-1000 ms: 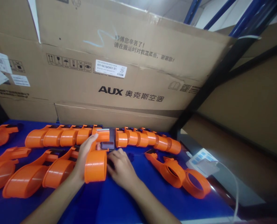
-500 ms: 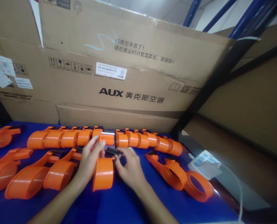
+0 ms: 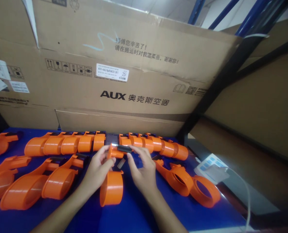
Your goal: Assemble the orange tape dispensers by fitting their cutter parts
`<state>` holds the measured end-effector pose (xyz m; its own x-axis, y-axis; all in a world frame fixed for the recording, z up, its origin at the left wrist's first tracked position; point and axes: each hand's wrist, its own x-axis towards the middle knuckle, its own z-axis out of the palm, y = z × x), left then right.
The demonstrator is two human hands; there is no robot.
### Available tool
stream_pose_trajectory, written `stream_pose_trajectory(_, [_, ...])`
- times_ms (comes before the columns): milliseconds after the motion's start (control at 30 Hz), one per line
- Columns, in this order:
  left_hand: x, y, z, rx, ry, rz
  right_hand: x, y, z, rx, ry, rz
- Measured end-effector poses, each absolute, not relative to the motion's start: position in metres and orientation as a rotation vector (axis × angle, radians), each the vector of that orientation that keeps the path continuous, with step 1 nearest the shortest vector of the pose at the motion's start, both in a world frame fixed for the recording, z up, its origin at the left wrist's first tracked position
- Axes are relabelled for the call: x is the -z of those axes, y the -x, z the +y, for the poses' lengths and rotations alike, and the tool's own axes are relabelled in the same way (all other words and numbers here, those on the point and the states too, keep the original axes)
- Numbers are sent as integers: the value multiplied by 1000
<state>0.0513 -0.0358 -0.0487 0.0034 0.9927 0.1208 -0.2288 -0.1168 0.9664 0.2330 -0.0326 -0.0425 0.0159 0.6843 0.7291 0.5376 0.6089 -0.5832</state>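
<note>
In the middle of the view, my left hand (image 3: pixel 99 166) grips an orange tape dispenser (image 3: pixel 112 189) by its upper end, with the round ring hanging below. A row of metal teeth shows at that end. My right hand (image 3: pixel 142 165) pinches a black strip-like part (image 3: pixel 123 148), which lies across the dispenser's top against the orange plastic. A small clear flap (image 3: pixel 121 163) hangs just under the black part, between both hands. My fingers partly hide where the black part meets the dispenser.
Several more dispensers (image 3: pixel 69 145) stand in a row along the back of the blue tabletop (image 3: pixel 85 213). Others lie at left and right, with a loose orange ring (image 3: pixel 205 191). A large cardboard box (image 3: pixel 144 81) rises behind. A white cable (image 3: pixel 248 200) runs at right.
My right hand has brought the black part up onto the dispenser's top end. The dispenser has shifted slightly right and down, and its teeth are now partly covered.
</note>
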Motion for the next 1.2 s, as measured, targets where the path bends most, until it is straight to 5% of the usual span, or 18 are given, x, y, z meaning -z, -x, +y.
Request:
stream_pose_trajectory(933, [54,-53,-31,-1203,-895,846,40,-240,-29,-347,997,-1780])
stream_pose_trajectory(1200, [53,-49,-29,-1245,-808,794,40,-270,-17,-197,1818,-1998])
